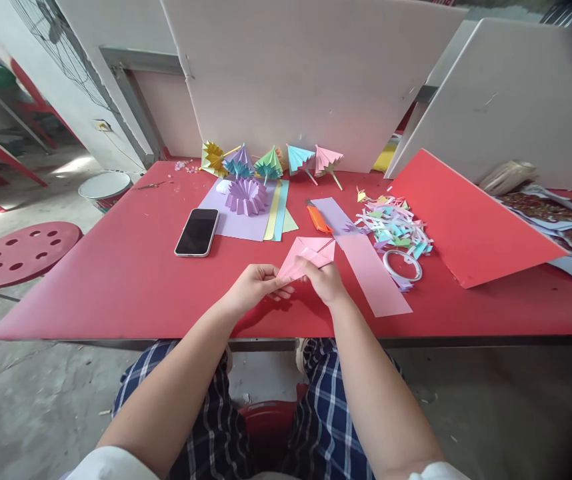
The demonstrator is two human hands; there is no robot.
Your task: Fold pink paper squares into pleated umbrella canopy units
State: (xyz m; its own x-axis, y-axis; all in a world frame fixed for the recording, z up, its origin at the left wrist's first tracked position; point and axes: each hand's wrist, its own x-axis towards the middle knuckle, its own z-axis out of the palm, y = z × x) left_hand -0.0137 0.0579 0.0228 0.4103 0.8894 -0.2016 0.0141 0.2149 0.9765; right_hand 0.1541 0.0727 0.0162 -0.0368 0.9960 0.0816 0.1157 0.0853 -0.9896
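Both my hands hold a folded pink paper [309,255] just above the red table [116,280] near its front edge. My left hand [253,287] pinches the paper's lower left corner. On the lower right side, my right hand [323,280] grips it with fingers closed. A pink paper strip [373,273] lies to the right of my hands. Beside it sits a white tape ring [403,264].
A black phone [197,231] lies to the left. Behind it are a lilac sheet with a pleated purple paper piece [246,195], several paper umbrellas [269,162], an orange cutter [319,219], paper scraps [393,223], a red board [461,213] and a red stool [21,252].
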